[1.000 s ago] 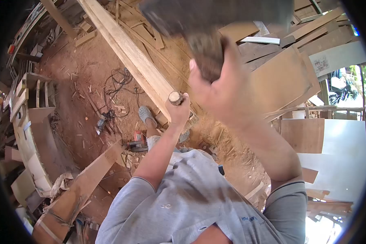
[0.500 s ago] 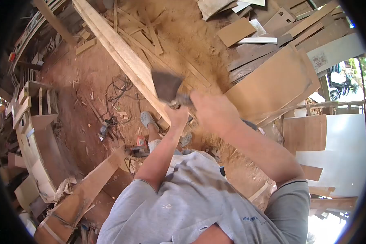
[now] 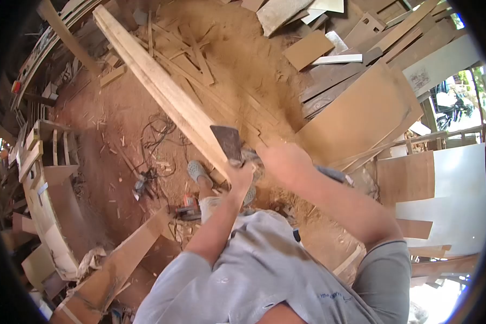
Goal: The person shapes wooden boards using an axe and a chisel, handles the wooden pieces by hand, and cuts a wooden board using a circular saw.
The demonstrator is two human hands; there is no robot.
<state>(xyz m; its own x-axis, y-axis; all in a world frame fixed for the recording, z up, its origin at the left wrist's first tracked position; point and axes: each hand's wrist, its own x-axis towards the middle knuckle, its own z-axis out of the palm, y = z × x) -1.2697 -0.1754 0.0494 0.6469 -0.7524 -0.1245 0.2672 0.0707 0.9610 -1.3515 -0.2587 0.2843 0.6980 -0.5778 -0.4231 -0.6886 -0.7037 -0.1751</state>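
Observation:
My right hand (image 3: 287, 163) is closed around the handle of a hatchet, slightly blurred. The dark, wide hatchet blade (image 3: 228, 141) is at the near end of a long pale wooden beam (image 3: 162, 86), overlapping its right edge; whether it bites into the wood I cannot tell. My left hand (image 3: 241, 175) is wrapped round the near end of the beam, just below the blade. From there the beam slants away to the upper left. Part of the hatchet handle is hidden by my right hand.
Boards and panels (image 3: 362, 108) are piled at the right. Thin wood strips (image 3: 197, 54) and sawdust lie beyond the beam. A tangled cable (image 3: 157, 132) is on the dirt floor at left, near my shoe (image 3: 197, 170). A wooden frame (image 3: 51, 189) stands further left.
The hatchet blade has come down towards the near end of the beam, and my right hand has lowered with it. My left hand keeps its grip on the beam, slightly lower in view.

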